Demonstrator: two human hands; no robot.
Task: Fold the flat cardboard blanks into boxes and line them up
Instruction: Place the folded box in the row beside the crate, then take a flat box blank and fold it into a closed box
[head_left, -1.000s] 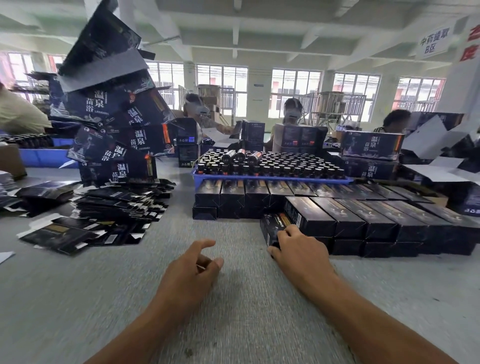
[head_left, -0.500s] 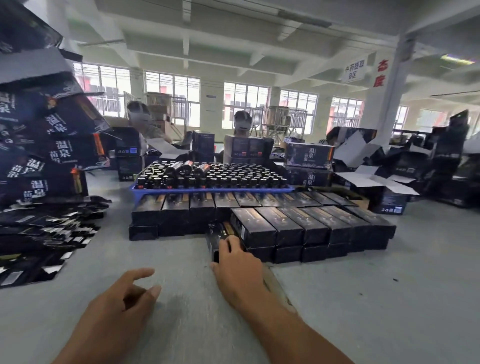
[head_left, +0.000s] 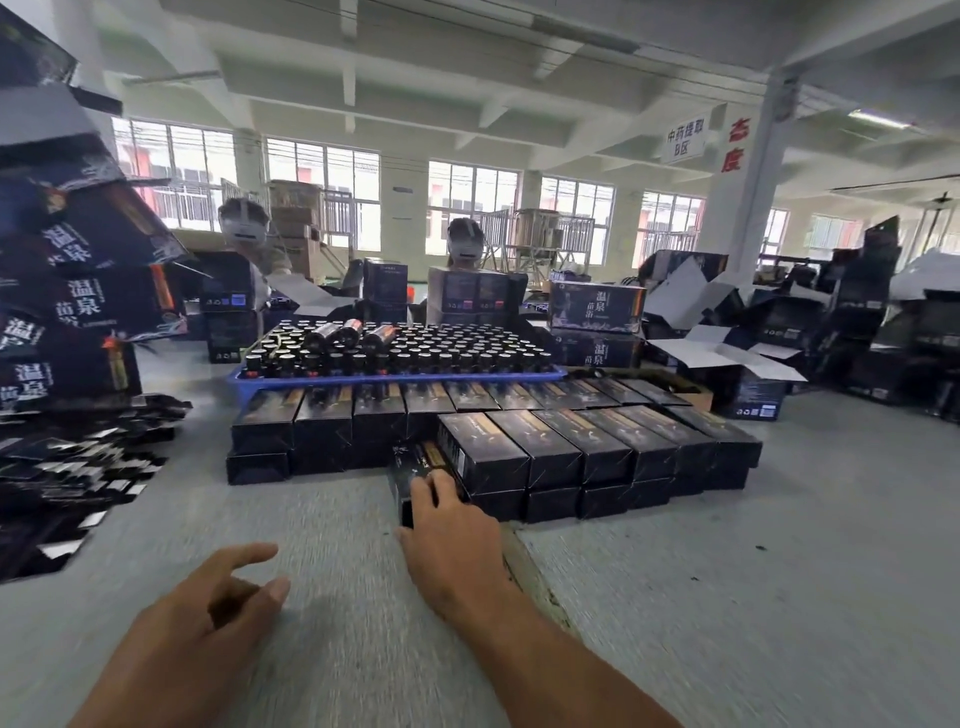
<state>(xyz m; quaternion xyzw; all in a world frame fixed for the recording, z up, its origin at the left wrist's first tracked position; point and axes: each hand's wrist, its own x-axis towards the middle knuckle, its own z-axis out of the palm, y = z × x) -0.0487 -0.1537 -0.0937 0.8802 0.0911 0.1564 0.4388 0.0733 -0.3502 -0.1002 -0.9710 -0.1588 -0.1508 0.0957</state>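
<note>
Since a moment ago the view has swung to the right, so the heap of flat blanks (head_left: 67, 478) now sits at the far left edge of the grey table (head_left: 727, 597), while the right hand (head_left: 452, 540) stays on the same box. That hand rests on the near end of a dark folded box (head_left: 415, 467), fingers bent over its top and thumb down its left side, grasping it; the box lies at the left end of the front row of finished boxes (head_left: 597, 447), touching its neighbour and sitting lower than it. Behind that row a second row of boxes (head_left: 363, 415) runs along the edge of a blue tray (head_left: 395, 375) packed with small dark bottles (head_left: 405, 348). The left hand (head_left: 208, 623) hovers low over the table, well apart from the boxes, fingers released and loosely spread, holding nothing. Tall stacks of printed cartons (head_left: 78, 291) rise above the blanks at the left. Two people (head_left: 249, 234) sit across the table behind more cartons, and open cartons (head_left: 748, 374) crowd the right side.
</note>
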